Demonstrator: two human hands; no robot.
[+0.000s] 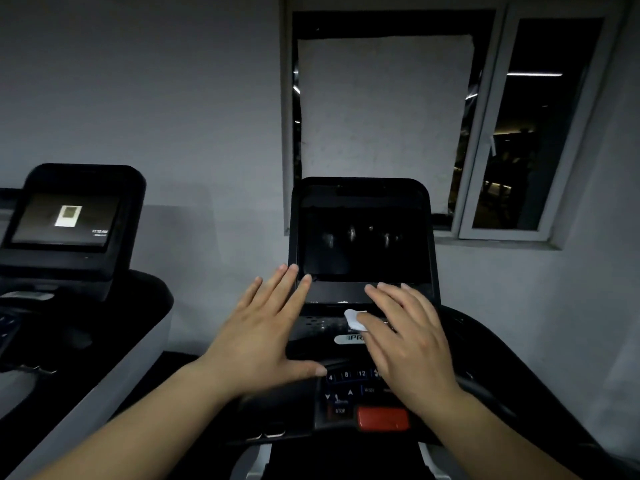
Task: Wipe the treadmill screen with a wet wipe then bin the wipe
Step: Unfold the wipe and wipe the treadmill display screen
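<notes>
A person's right hand [408, 337] pinches a folded wet wipe [355, 319] below the dark treadmill screen [360, 242], apparently poised to wipe, while the left hand [263, 334] hovers spread and empty.

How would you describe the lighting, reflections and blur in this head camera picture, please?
Head view: the room is dim and the near treadmill screen is dark, showing only faint reflections; the neighbouring screen glows; the window frame bows from wide-angle distortion; the left hand and the right hand with the wipe are softly blurred.
</notes>
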